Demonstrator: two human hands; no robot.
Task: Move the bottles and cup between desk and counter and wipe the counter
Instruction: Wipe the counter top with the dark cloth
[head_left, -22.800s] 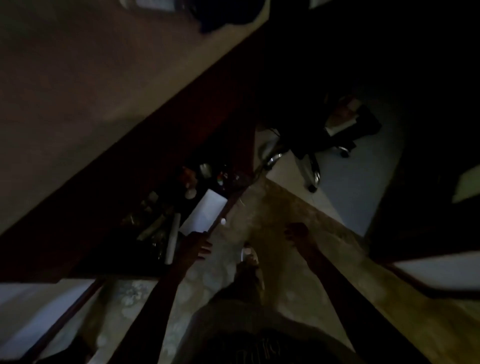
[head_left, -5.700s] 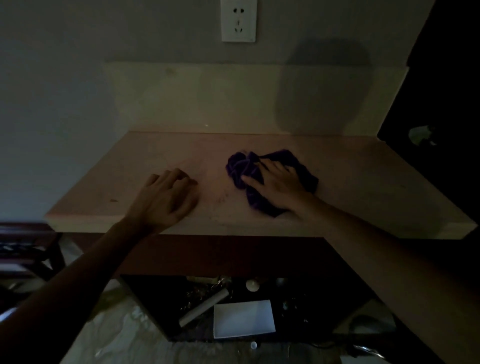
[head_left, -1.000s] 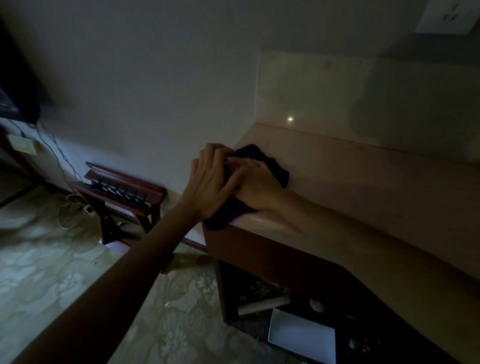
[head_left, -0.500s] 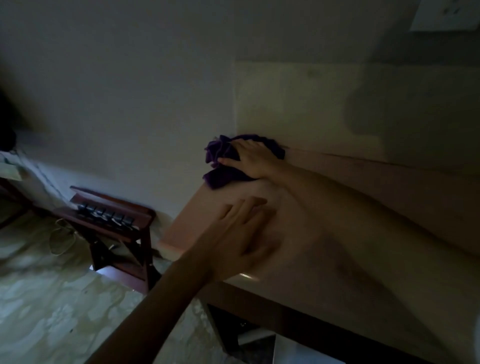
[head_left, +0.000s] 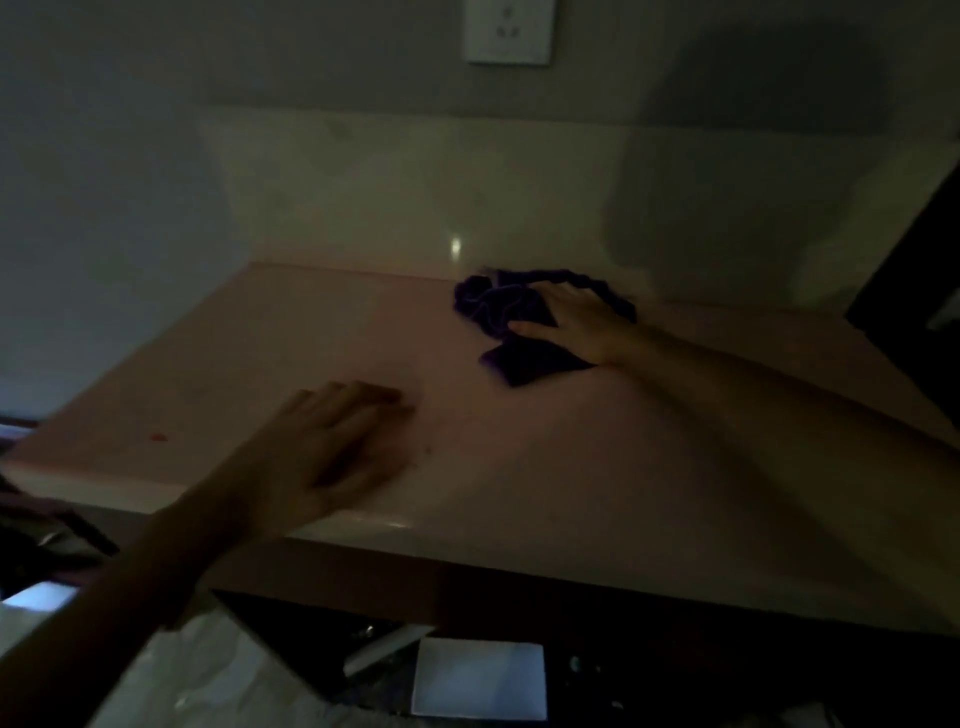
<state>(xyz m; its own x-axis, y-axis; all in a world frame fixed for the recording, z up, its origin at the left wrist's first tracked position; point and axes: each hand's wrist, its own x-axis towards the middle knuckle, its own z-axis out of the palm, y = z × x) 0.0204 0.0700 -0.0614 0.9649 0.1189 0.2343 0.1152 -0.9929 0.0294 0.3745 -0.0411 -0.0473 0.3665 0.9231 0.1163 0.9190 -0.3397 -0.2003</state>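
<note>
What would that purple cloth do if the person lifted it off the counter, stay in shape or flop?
Probably flop: the purple cloth lies crumpled in soft folds under the right hand, with one corner trailing flat on the counter. It looks light, likely sliding easily when pushed over that smooth top. It shouldn't roll or tip, since it sits low and bunched.

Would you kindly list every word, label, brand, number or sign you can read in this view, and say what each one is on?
None can be read.
Wall socket plate: only slots show, no lettering.
White rectangular item on the shelf under the counter: looks blank; too dim to tell if it is printed.
Purple cloth under the right hand: no tag or print visible.
The left hand is blurred; nothing written near it.
</note>
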